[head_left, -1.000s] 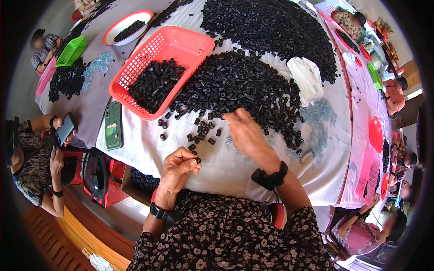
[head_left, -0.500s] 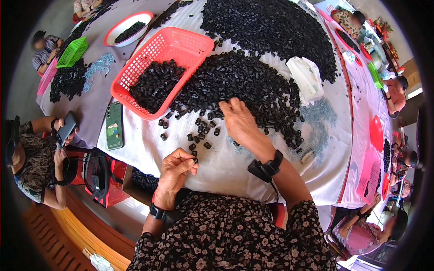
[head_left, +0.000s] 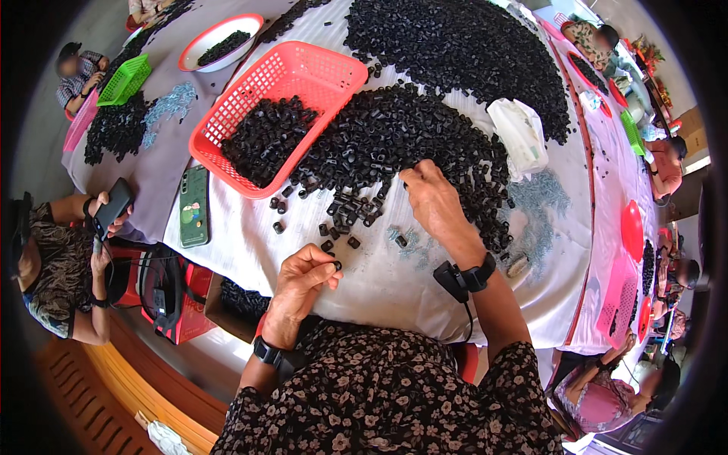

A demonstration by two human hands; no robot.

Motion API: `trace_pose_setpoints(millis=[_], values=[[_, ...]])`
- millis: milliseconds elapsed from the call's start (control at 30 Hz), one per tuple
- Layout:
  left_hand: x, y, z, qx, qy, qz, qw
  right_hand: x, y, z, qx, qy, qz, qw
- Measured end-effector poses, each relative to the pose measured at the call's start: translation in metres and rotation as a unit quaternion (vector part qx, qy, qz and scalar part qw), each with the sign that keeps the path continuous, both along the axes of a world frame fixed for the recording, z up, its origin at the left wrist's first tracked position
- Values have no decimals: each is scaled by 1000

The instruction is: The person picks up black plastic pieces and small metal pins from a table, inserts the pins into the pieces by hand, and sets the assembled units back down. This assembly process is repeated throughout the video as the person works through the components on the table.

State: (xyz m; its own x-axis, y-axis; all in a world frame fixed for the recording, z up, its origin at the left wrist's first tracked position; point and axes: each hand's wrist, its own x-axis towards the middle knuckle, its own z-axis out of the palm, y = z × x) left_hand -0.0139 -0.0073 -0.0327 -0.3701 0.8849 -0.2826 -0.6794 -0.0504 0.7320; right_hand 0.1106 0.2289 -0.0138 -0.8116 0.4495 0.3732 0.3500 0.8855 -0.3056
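Note:
My left hand [head_left: 302, 282] is raised over the front edge of the white cloth. Its thumb and fingers pinch a small black ring-shaped plastic piece [head_left: 337, 266]. At the near edge of a broad pile of black pieces [head_left: 425, 129], my right hand [head_left: 438, 199] is closed, with a small black piece [head_left: 405, 184] at its fingertips. Between the hands lies a loose cluster of black pieces [head_left: 350, 210]. Left of the pile, a red plastic basket [head_left: 318, 64] is part filled with the same pieces. Tiny clear-bluish bits [head_left: 413, 244] lie beside my right hand.
A white plastic packet [head_left: 517, 136] and more clear-bluish bits [head_left: 540, 199] lie to the right. A green-cased phone [head_left: 194, 212] rests left of the basket. Farther back are a red-rimmed white bowl [head_left: 221, 42] and a larger black pile [head_left: 462, 57]. Other people sit around.
My right hand has shifted right along the pile's near edge. Some black pieces have bunched up in the loose cluster. My left hand has moved slightly right, still pinching its piece.

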Motion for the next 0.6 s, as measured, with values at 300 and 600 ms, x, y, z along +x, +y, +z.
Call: trace_pose_setpoints(millis=[300, 600], values=[[5, 11, 1, 9, 6, -12, 1000, -33, -69, -21, 15, -8, 173, 985], [0, -1, -2, -12, 6, 22, 1000, -24, -33, -14, -71, 35, 75, 994]])
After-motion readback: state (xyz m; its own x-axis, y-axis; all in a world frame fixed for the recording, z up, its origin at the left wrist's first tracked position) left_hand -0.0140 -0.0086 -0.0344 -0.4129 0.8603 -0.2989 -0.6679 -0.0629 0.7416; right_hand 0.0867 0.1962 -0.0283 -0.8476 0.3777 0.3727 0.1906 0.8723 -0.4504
